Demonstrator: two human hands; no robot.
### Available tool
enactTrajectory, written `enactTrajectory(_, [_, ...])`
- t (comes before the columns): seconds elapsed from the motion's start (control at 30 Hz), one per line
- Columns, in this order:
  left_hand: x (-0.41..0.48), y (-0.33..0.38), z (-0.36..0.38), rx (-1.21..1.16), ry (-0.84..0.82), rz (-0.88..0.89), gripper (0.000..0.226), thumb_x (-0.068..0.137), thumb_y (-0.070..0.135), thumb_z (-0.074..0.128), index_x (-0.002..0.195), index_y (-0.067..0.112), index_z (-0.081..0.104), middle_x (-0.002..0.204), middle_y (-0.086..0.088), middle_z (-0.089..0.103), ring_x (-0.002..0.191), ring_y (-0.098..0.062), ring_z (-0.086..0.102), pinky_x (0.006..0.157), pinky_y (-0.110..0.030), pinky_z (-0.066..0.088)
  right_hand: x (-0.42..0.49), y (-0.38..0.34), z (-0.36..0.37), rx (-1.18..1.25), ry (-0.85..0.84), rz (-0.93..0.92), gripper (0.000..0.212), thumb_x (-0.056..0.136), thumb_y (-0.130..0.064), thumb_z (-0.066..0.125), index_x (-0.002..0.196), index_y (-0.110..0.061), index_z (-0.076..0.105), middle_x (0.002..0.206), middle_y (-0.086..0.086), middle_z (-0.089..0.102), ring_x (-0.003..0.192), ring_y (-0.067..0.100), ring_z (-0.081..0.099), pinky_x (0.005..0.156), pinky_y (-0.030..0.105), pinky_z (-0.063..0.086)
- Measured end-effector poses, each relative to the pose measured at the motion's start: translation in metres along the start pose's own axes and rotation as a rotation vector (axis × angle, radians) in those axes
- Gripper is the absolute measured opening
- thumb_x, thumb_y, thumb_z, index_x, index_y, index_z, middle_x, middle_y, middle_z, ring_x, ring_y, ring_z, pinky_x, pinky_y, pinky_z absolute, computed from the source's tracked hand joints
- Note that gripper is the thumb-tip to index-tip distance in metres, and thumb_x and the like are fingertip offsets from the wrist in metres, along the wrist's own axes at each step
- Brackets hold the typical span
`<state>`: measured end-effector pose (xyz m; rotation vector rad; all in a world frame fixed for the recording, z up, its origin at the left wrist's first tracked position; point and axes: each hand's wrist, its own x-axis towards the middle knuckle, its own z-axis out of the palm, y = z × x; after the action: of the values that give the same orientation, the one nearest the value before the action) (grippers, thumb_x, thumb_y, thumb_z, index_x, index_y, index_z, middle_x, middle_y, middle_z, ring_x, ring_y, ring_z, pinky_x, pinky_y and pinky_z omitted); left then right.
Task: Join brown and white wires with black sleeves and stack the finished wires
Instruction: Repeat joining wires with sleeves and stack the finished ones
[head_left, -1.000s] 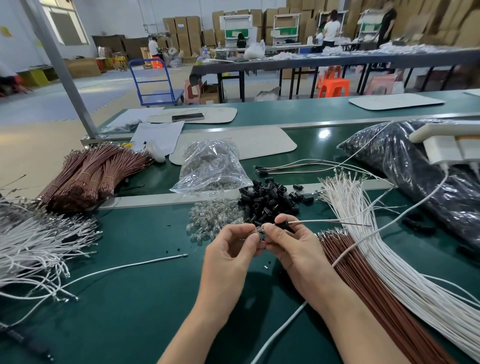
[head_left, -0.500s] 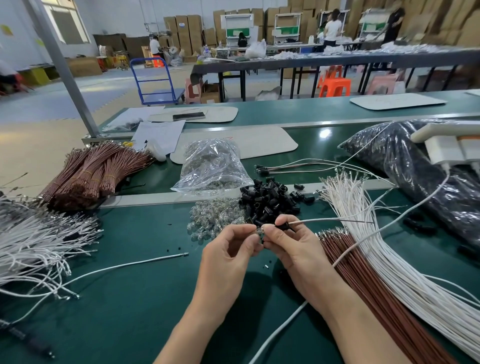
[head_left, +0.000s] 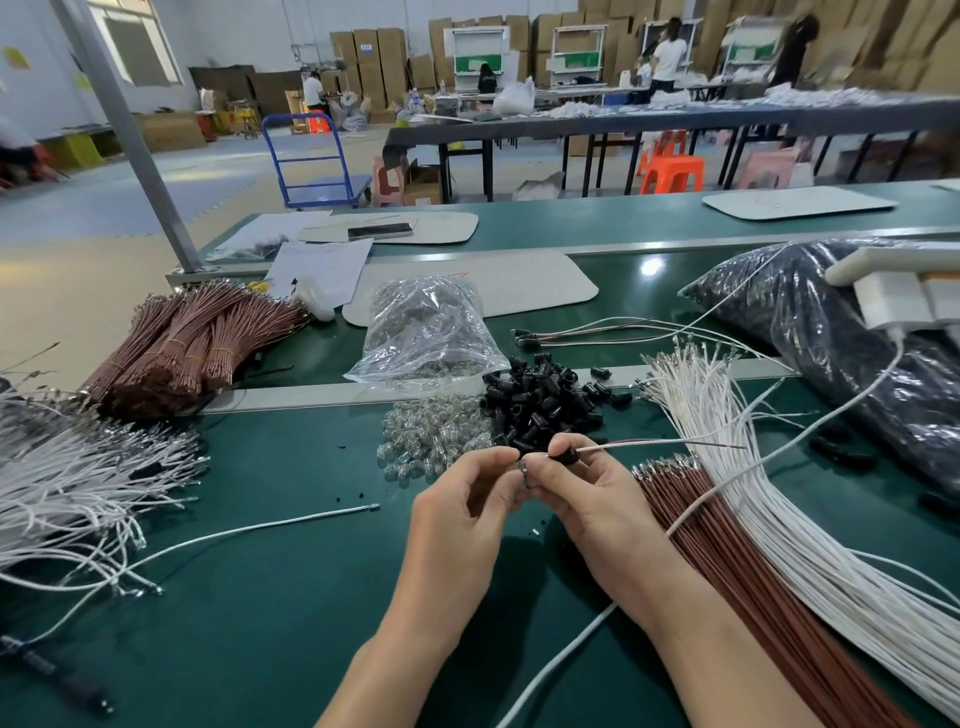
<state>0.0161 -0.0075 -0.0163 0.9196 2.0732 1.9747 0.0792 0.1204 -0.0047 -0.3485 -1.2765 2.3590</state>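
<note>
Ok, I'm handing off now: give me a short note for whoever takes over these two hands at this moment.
Left hand: pinches the near end of the thin brown-and-white wire pair.
Right hand: pinches the small black plastic sleeve on that pair; the wires run off to the right.
Supplies: heap of loose black sleeves behind the hands; loose brown wires and loose white wires on the right.
Done: a few sleeved wires lie stacked farther back.
Left: probably finish seating this sleeve, stack the pair, then carry on through the loose wires.
</note>
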Motion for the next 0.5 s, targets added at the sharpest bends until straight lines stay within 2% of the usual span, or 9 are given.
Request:
enactTrajectory(0.13, [0.0004, 0.0002, -0.0033, 0.164, -0.030, 0.092, 0.025, 0.095, 0.016, 0.071, 0.110, 0.036, 0.068, 0.101, 0.018, 0.074, 0.096, -0.005, 0.071, 0.084, -0.019, 0.055, 0.0007, -0.0020, -0.0011, 0.040, 0.015, 0.056, 0.026, 0.068, -0.008, 0.076, 0.087, -0.014, 0.058, 0.082, 0.012, 0.067, 0.072, 0.018, 0.065, 0.065, 0.020, 0.056])
enactTrajectory(0.3, [-0.0003, 0.0028, -0.0074, 0.372, -0.008, 0.242, 0.025, 0.095, 0.014, 0.070, 0.106, 0.036, 0.065, 0.099, 0.019, 0.069, 0.094, -0.004, 0.068, 0.083, -0.020, 0.053, 0.0005, -0.0020, -0.0020, 0.022, -0.009, 0.081, 0.026, 0.067, -0.010, 0.077, 0.085, -0.015, 0.060, 0.080, 0.009, 0.071, 0.068, 0.012, 0.068, 0.062, 0.018, 0.055])
enactTrajectory(0.5, [-0.0021, 0.0067, -0.0102, 0.448, -0.002, 0.333, 0.020, 0.095, 0.013, 0.070, 0.108, 0.028, 0.065, 0.098, 0.017, 0.064, 0.091, -0.004, 0.065, 0.078, -0.024, 0.052, -0.0014, -0.0029, -0.0006, 0.054, -0.048, 0.119, 0.020, 0.071, -0.014, 0.078, 0.085, -0.016, 0.065, 0.082, 0.010, 0.070, 0.069, 0.014, 0.069, 0.060, 0.020, 0.056])
